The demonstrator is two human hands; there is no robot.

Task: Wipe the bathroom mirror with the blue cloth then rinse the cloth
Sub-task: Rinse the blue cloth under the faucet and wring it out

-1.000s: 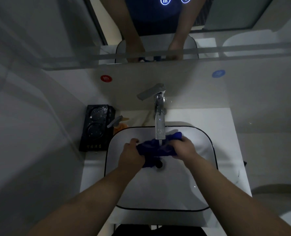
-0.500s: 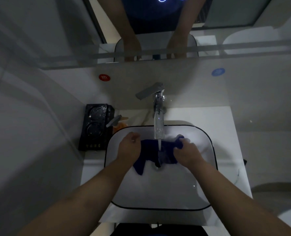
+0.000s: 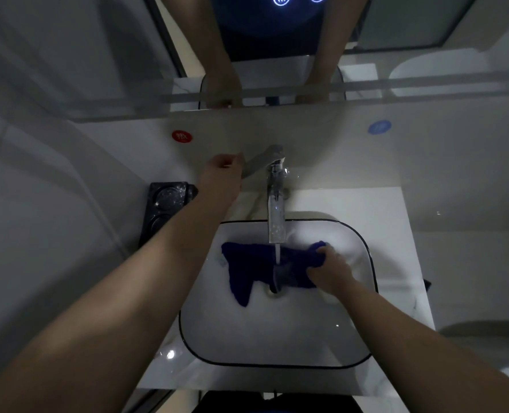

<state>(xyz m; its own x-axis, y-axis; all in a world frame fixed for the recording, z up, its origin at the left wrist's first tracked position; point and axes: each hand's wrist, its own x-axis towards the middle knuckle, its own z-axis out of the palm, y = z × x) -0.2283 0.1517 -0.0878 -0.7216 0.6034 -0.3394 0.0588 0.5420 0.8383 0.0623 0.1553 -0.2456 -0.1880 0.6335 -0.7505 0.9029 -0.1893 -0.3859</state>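
My right grip (image 3: 330, 272) is clenched on the right end of the blue cloth (image 3: 253, 263), fingers curled over the bunched fabric. The rest of the cloth lies spread leftward across the far half of the white basin (image 3: 277, 366), one corner drooping toward the drain (image 3: 273, 291). A thin stream of water (image 3: 277, 255) falls from the faucet spout (image 3: 275, 210) onto the middle of the cloth.

My left grip (image 3: 220, 174) is off the cloth and up at the faucet lever (image 3: 260, 161), fingers curled over its free end; the lever points left from the faucet head.

The basin sits on a pale counter (image 3: 366, 204). A black tray (image 3: 164, 204) with round recesses stands on the counter just left of the basin, partly hidden by my left forearm. On the wall behind I read a red sticker (image 3: 182, 136) at left and a blue sticker (image 3: 380, 127) at right. Above them the mirror (image 3: 98, 55) reflects both arms.
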